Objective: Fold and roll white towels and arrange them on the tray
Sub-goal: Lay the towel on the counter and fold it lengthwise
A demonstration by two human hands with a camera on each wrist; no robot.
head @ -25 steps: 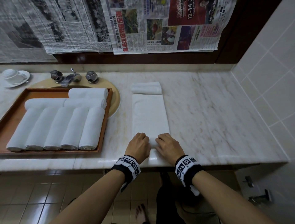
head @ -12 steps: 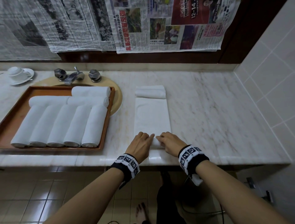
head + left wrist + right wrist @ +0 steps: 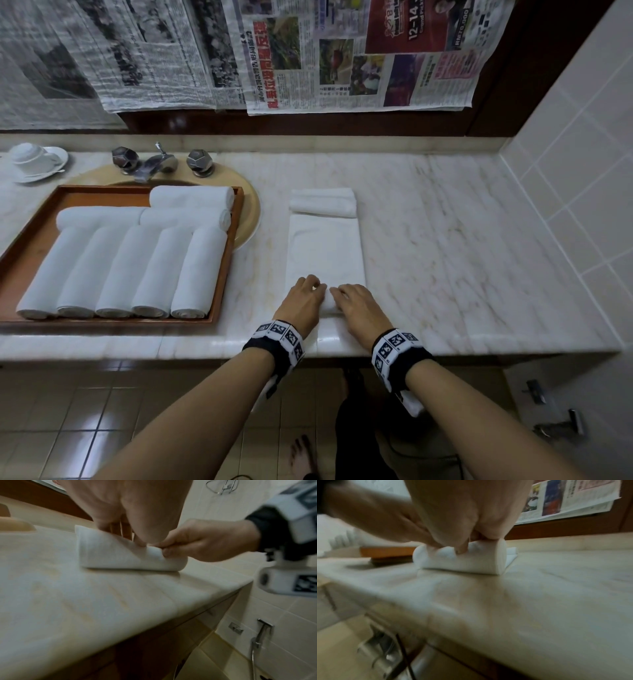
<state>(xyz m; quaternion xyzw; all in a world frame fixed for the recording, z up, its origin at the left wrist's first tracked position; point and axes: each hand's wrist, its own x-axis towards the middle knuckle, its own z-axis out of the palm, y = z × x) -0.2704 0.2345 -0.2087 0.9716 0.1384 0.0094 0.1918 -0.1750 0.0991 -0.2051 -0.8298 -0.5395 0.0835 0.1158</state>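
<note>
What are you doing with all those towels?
A person is rolling a white towel on the marble counter. The left hand and the right hand both grip the rolled-up near end, while the rest of the towel lies flat. Another folded towel waits just beyond it. To the left, a wooden tray already holds eight rolled towels over the sink.
</note>
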